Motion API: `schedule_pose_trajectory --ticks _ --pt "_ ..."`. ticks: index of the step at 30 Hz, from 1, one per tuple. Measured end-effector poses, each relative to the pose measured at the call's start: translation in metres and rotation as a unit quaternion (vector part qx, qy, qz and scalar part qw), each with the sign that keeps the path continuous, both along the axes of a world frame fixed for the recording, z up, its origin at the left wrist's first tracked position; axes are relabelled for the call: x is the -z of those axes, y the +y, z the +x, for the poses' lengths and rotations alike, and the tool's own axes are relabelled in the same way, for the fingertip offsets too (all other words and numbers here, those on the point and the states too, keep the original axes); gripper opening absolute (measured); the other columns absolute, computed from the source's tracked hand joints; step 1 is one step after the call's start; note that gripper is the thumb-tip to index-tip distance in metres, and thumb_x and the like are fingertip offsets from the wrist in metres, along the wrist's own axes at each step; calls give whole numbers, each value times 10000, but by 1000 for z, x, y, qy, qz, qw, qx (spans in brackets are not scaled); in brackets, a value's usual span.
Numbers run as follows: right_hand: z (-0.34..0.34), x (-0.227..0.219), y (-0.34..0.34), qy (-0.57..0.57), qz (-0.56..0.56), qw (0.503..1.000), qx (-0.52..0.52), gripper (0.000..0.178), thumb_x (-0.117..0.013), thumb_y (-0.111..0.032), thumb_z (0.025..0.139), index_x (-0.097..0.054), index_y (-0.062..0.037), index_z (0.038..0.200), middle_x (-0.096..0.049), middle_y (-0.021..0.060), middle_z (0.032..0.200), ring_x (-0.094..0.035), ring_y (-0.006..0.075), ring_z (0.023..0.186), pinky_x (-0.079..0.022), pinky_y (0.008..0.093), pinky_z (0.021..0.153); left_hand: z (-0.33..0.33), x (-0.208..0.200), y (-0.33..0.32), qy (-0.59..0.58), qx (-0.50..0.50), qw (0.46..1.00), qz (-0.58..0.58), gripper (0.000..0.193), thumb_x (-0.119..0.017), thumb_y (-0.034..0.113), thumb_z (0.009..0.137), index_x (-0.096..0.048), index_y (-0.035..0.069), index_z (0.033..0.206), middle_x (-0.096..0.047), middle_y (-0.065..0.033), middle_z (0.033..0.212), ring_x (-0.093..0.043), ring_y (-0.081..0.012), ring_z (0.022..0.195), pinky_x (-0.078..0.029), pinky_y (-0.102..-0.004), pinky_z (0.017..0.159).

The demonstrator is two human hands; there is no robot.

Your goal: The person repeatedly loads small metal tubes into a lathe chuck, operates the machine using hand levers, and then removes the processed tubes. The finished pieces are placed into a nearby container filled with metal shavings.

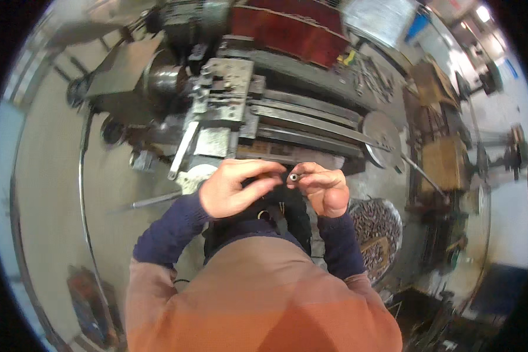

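A small metal sleeve (pixel 294 177) with a round hole in its end is pinched between the fingers of my right hand (pixel 327 189). Just left of it is my left hand (pixel 237 186), its thumb and index finger stretched toward the sleeve with a gap between them. Nothing shows in the left hand, and it appears not to touch the sleeve. Both hands are held in front of my body, over the near side of a metal lathe (pixel 314 122). A lever handle (pixel 183 151) of the lathe slants up beyond my left wrist.
Right of my right forearm stands a round tub (pixel 399 223) full of small metal pieces, with a brownish block (pixel 374 251) among them. Wrenches (pixel 366 77) lie behind the lathe, near a dark red box (pixel 287 32). A rod (pixel 423 174) juts out at the right.
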State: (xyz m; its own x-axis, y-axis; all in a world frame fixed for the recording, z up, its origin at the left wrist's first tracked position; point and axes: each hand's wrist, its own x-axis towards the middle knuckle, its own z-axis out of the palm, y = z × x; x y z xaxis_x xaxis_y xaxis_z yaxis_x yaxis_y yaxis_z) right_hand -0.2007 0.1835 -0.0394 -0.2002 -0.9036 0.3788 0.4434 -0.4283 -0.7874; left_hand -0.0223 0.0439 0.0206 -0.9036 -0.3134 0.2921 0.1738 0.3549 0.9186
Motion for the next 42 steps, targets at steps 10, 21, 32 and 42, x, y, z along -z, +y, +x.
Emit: schedule_pose_trajectory --ticks 10,21,32,42 --pt "21 8 -15 -103 28 993 -51 417 -643 -277 772 -622 108 929 -529 249 1083 -571 372 942 -490 463 818 8 19 4 -19 -13 992 121 265 -555 73 841 -544 -41 1080 -646 -111 838 -610 -135 707 -487 -259 669" --pt "28 17 -17 -138 60 987 -61 569 -691 -350 723 -583 152 968 -506 234 1132 -559 360 985 -496 466 833 8 19 0 -18 -28 995 91 232 -606 93 814 -589 -20 1015 -623 -80 708 -590 -112 621 -461 -242 568" --pt "34 10 -27 -81 67 993 -52 527 -716 -345 694 -615 135 885 -521 222 1126 -595 317 879 -491 408 798 17 25 -7 -16 -28 994 105 212 -608 92 816 -594 -30 990 -630 -77 713 -577 -105 620 -460 -245 586" --pt "32 -12 -57 160 58 984 -61 327 -664 -190 707 -649 97 863 -591 184 1055 -604 251 882 -474 335 792 37 13 -21 -6 -67 982 174 200 -622 97 807 -619 -30 962 -622 -68 680 -562 -97 571 -448 -231 544"
